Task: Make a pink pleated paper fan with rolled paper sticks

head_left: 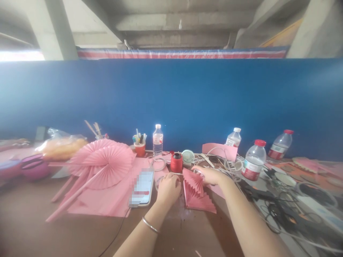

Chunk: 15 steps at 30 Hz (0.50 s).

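My left hand (168,188), with a thin bangle on the wrist, is curled into a loose fist on the brown table, just left of a pleated pink paper fan piece (197,194). What its fingers hold is hidden. My right hand (209,175) rests on the far top edge of that folded paper, fingers closed on it. A red thread spool (176,162) stands just beyond both hands. A phone (143,186) lies left of my left hand on pink paper sheets (112,200).
Finished round pink paper fans (103,162) lie at left. A red pen cup (139,148), three water bottles (158,140) (254,160) (281,144), a small white fan (188,156), tape rings, and tangled cables (278,210) crowd the back and right. A blue partition (171,100) rises behind.
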Each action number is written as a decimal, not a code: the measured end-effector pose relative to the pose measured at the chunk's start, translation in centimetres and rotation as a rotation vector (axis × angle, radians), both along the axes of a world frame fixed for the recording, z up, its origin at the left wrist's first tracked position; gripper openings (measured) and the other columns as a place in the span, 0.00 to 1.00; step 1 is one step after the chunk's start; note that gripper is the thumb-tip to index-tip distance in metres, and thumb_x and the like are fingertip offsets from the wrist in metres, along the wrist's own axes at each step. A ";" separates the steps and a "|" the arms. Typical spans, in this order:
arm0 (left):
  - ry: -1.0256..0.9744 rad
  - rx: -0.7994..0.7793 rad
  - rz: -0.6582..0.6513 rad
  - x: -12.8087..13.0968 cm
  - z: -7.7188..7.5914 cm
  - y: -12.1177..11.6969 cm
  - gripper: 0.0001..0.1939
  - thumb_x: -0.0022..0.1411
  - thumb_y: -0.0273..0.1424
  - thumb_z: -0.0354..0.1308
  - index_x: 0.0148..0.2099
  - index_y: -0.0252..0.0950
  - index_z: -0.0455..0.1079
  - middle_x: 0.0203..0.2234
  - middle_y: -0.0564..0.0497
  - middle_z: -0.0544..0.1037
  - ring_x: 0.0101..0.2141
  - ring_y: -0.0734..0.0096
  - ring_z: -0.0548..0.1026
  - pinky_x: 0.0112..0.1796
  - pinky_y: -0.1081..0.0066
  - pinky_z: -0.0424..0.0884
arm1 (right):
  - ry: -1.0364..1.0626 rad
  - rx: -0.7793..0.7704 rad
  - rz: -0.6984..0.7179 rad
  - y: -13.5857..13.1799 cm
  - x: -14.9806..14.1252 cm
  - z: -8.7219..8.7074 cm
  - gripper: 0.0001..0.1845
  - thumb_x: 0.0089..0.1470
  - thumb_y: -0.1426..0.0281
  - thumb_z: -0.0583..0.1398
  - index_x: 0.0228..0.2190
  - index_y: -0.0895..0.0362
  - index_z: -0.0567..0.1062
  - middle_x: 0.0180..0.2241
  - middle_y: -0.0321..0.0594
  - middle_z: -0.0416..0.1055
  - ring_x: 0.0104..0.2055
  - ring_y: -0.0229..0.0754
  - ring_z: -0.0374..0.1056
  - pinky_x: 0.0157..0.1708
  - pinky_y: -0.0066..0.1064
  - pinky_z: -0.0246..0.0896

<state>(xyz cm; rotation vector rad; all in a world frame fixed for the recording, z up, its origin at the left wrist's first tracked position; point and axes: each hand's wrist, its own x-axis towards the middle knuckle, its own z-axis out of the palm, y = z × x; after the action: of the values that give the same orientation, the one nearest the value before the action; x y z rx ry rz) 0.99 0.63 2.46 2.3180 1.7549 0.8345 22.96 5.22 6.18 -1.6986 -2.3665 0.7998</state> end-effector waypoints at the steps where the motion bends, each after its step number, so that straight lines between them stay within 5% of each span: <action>1: -0.007 -0.005 -0.014 0.0 0.0 0.0 0.09 0.54 0.25 0.47 0.33 0.38 0.68 0.34 0.49 0.72 0.38 0.67 0.68 0.39 0.69 0.58 | 0.012 0.007 0.000 -0.1 -0.2 0.2 0.39 0.32 0.78 0.60 0.49 0.44 0.61 0.37 0.37 0.71 0.22 0.35 0.63 0.18 0.23 0.50; 10: -0.190 -0.134 -0.031 0.0 -0.6 0.4 0.06 0.52 0.26 0.50 0.32 0.36 0.67 0.30 0.49 0.74 0.33 0.68 0.70 0.35 0.71 0.61 | 0.099 0.096 0.043 -0.6 -1.7 0.7 0.26 0.36 0.73 0.63 0.42 0.49 0.67 0.29 0.33 0.70 0.23 0.35 0.63 0.22 0.24 0.51; 15: -0.843 -0.136 -0.064 -0.2 -0.4 0.9 0.11 0.58 0.33 0.46 0.40 0.36 0.65 0.34 0.49 0.74 0.36 0.70 0.71 0.38 0.70 0.64 | 0.291 0.106 0.040 -0.9 -1.8 1.8 0.19 0.45 0.73 0.56 0.42 0.53 0.66 0.29 0.35 0.69 0.24 0.34 0.63 0.22 0.25 0.53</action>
<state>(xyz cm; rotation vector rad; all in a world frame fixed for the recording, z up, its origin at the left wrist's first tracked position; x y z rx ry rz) 0.79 1.49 2.02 1.5486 1.2888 1.3563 21.18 4.36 7.94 -1.3925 -2.2088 0.8462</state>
